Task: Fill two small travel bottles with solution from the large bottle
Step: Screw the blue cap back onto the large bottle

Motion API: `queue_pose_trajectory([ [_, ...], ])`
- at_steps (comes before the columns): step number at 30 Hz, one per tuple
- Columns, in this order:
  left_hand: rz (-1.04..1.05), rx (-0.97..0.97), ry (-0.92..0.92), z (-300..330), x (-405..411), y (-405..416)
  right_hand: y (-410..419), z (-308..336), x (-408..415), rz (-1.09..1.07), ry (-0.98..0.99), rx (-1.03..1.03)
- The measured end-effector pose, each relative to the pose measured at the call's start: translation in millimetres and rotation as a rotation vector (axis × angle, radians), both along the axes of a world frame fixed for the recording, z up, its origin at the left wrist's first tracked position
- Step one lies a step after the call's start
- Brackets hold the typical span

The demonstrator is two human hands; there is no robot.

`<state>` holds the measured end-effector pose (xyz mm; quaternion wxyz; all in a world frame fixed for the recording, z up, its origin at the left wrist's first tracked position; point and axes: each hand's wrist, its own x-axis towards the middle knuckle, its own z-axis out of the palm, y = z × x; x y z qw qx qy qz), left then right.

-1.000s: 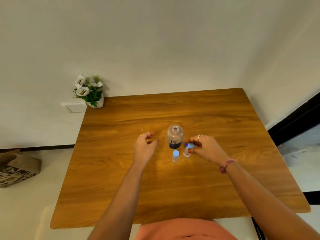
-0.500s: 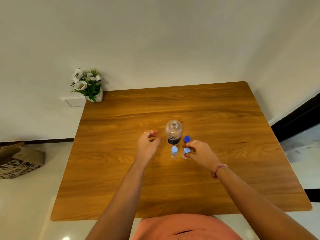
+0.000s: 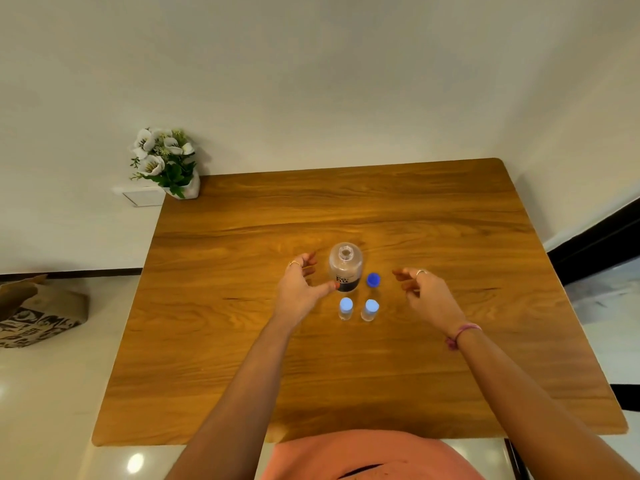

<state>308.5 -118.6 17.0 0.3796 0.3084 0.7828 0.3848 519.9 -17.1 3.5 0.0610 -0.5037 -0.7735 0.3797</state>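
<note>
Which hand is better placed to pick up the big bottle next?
Left. The left hand is open beside the large bottle, thumb almost at its label. The right hand sits farther off, past the blue cap.

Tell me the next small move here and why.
Probably close the left hand around the large bottle: its thumb already touches the bottle, whose mouth is open, its blue cap on the table. Both small bottles still wear caps; the right hand is free.
</note>
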Motion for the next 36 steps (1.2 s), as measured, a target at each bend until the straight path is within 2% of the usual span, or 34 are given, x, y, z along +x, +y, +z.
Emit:
queue_pose_trajectory([
  [5, -0.087, -0.008, -0.013, -10.7, 5.1, 14.8, 19.1, -19.3, -21.3, 0.066, -0.032, -0.07],
  [11, -0.116, 0.023, -0.02, -22.1, 12.0, 23.8, 22.3, -40.4, -42.1, 0.127, -0.069, -0.05],
  [19, -0.069, 0.087, -0.01, -33.7, 13.0, 27.7, 27.7, -47.1, -39.9, 0.125, -0.067, -0.012],
  [23, -0.079, 0.148, -0.017, -21.9, 11.4, 32.2, 33.6, -28.7, -40.9, -0.009, 0.144, -0.079],
  [29, -0.052, 0.321, 0.019, 28.1, 8.0, 41.2, 53.3, 34.4, -47.6, -0.1, 0.378, -0.05],
  [36, -0.046, 0.468, 0.096, 94.6, -0.7, 48.9, 60.3, 131.7, -50.1, -0.027, 0.672, -0.035],
])
